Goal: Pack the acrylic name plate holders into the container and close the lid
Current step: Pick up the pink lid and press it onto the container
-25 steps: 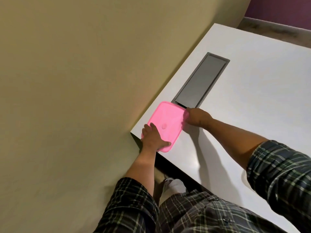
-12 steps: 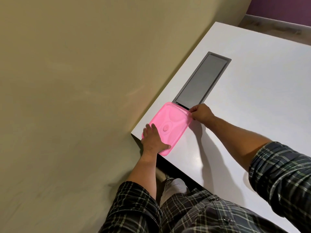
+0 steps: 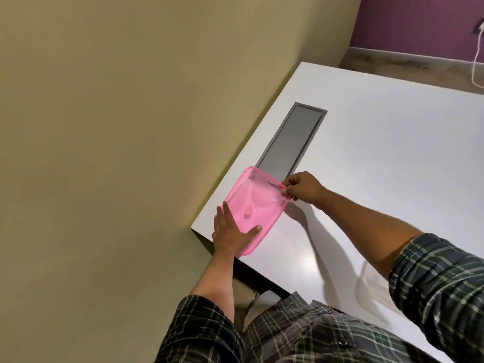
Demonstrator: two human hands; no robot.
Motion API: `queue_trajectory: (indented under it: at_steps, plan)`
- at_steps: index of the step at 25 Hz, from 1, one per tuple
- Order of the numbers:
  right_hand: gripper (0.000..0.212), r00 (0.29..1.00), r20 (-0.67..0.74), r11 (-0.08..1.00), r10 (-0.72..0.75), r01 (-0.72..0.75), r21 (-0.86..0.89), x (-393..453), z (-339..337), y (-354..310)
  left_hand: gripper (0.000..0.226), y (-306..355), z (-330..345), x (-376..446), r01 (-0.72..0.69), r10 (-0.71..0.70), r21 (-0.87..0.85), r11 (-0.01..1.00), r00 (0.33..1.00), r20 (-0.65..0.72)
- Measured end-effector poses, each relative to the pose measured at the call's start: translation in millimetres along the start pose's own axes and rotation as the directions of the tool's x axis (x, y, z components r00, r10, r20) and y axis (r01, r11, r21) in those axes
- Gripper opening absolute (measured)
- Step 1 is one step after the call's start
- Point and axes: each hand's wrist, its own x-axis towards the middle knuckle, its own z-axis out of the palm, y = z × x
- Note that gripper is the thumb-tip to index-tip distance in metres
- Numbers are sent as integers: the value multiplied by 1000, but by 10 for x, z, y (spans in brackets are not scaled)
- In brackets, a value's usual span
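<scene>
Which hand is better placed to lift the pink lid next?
Probably the right hand: it pinches the pink lid at its far corner, which looks raised. The left hand lies flat on the near end, steadying it.

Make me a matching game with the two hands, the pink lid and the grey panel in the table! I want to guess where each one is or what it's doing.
Things:
1. left hand
2. right hand
3. pink lid
4. grey panel

What it is doing:
A. set into the white table top
B. pinches the lid's far corner
C. rests on the lid's near end
D. lies near the table's corner, between both hands

Pairs: 1-C, 2-B, 3-D, 4-A
</scene>
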Motion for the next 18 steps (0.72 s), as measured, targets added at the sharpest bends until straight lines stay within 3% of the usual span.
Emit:
queue_trajectory:
  at_steps: [3, 6, 9, 11, 14, 16, 18]
  plan:
    - [16, 996, -80, 997, -47, 52, 62, -118, -251, 6, 105, 286, -54, 22, 75, -80, -114, 991, 996, -41]
    - [17, 985, -150, 983, -84, 107, 148, -261, -581, 75, 92, 553, -95, 1, 102, -117, -230, 968, 992, -50]
    - [16, 976, -165, 963, -144, 176, 202, -432, -870, 169, 79, 867, -196, 10, 88, -114, -562, 822, 993, -11]
    - [16, 965, -204, 950, -163, 210, 230, -587, -1057, 237, 78, 1088, -276, 23, 138, -196, -652, 746, 981, -15]
    - [19, 943, -275, 933, -189, 260, 248, -843, -1366, 361, 96, 1299, -343, 29, 242, -123, -795, 556, 970, 209]
    - [20, 931, -296, 929, -212, 286, 235, -1030, -1561, 443, 105, 1434, -368, 46, 351, -45, -794, 496, 924, 380]
    - [22, 918, -329, 928, -221, 302, 220, -1239, -1729, 555, 88, 1617, -340, 100, 449, -46, -760, 469, 872, 487]
